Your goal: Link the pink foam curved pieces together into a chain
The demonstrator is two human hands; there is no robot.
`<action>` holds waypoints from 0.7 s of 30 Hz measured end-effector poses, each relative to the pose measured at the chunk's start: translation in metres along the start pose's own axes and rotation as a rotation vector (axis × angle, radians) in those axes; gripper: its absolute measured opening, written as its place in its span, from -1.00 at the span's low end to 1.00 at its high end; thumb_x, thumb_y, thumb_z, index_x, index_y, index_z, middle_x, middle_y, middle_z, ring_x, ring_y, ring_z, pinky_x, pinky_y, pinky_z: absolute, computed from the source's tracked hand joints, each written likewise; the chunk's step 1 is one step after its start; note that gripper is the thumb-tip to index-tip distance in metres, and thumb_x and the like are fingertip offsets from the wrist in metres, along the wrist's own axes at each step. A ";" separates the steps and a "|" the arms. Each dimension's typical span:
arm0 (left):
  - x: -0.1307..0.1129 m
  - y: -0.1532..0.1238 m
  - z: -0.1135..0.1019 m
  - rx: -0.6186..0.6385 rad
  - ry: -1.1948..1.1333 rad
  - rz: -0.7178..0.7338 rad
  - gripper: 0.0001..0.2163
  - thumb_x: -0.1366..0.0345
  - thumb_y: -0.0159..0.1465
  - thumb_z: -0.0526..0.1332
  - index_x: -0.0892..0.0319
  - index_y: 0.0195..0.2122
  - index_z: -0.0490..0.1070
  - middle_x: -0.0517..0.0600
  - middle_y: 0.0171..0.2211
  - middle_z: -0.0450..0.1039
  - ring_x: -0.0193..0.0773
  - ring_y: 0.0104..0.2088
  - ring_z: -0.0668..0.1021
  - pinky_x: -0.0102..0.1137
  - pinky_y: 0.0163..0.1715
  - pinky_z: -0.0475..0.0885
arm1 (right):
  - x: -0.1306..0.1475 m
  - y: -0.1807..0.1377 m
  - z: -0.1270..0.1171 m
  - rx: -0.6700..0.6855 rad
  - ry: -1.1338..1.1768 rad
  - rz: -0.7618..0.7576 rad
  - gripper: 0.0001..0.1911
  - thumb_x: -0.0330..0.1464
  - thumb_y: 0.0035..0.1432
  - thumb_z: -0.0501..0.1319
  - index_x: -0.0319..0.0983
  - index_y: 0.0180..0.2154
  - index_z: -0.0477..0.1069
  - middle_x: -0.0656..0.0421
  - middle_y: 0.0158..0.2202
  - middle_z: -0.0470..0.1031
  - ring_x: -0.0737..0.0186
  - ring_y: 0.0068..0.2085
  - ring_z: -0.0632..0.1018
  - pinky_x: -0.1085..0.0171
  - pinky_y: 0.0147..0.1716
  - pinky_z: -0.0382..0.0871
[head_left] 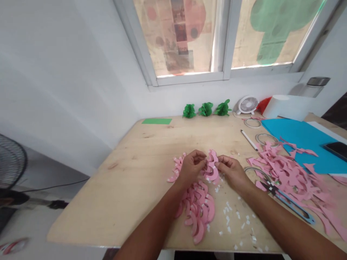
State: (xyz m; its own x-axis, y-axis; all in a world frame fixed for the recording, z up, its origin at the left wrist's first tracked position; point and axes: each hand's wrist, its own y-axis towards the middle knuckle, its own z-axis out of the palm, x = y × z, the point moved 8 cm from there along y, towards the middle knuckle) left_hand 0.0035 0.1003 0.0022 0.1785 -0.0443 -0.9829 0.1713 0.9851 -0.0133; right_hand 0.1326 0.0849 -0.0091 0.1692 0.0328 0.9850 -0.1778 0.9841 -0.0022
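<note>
Paper [212, 175], pink, cut in curves and dotted with small white patches, sits between both hands over the worktop [108, 209]. My left hand [193, 165] pinches it from its left side, fingertips curled in, and my right hand [231, 170] pinches its right edge between thumb and forefinger. From where I watch, I cannot tell whether its lower end touches the surface below.

Just below, partly behind the left forearm [151, 227], I see a pile of curved pink pieces [202, 211] overlapping one another, many with white patches of their own. More pink pieces [177, 166] lie to the left of the left hand, half hidden by it. Small white scraps [227, 218] are strewn between the two forearms.

Over on the right I have blue-handled scissors [279, 195], blades pointing toward the right hand, beside a heap of pink offcuts [284, 168]. A blue sheet [322, 159] lies beyond that heap with a dark phone [336, 149] at its edge, and a white pen [249, 140] rests near the offcuts. Along the wall [162, 97] at the back I can make out three green paper shapes [206, 109] and a small white fan [248, 104], with a flat green strip [156, 121] off to their left.
</note>
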 end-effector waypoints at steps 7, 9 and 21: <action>0.002 -0.002 0.004 -0.012 0.000 -0.039 -0.80 0.30 -0.06 0.30 0.23 -0.46 0.31 -0.13 -0.68 0.37 -0.39 -0.65 0.45 -0.46 -0.57 0.37 | -0.002 0.002 -0.003 -0.022 -0.050 0.000 -0.73 -0.20 -0.04 0.24 -0.28 -0.52 0.33 0.31 -0.64 0.18 0.44 -0.61 0.16 0.38 -0.60 0.00; 0.003 -0.002 0.003 -0.023 -0.004 -0.039 -0.80 0.30 -0.07 0.30 0.24 -0.47 0.32 -0.13 -0.68 0.37 -0.38 -0.66 0.45 -0.46 -0.58 0.37 | -0.001 0.002 -0.003 -0.030 -0.060 0.003 -0.72 -0.19 -0.05 0.25 -0.28 -0.53 0.32 0.32 -0.65 0.16 0.44 -0.61 0.15 0.38 -0.61 -0.01; 0.006 -0.002 0.007 0.079 -0.022 -0.022 -0.87 0.34 0.01 0.24 0.24 -0.44 0.32 -0.10 -0.63 0.40 -0.38 -0.62 0.48 -0.45 -0.54 0.42 | -0.005 0.002 -0.003 -0.050 -0.010 0.033 -0.72 -0.20 -0.08 0.28 -0.29 -0.54 0.35 0.30 -0.65 0.22 0.44 -0.61 0.18 0.38 -0.60 0.00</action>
State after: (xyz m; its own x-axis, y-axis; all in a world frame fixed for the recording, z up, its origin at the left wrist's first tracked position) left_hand 0.0110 0.0968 -0.0026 0.1952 -0.0707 -0.9782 0.2514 0.9677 -0.0198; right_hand 0.1347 0.0869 -0.0147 0.1546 0.0644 0.9859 -0.1347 0.9899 -0.0435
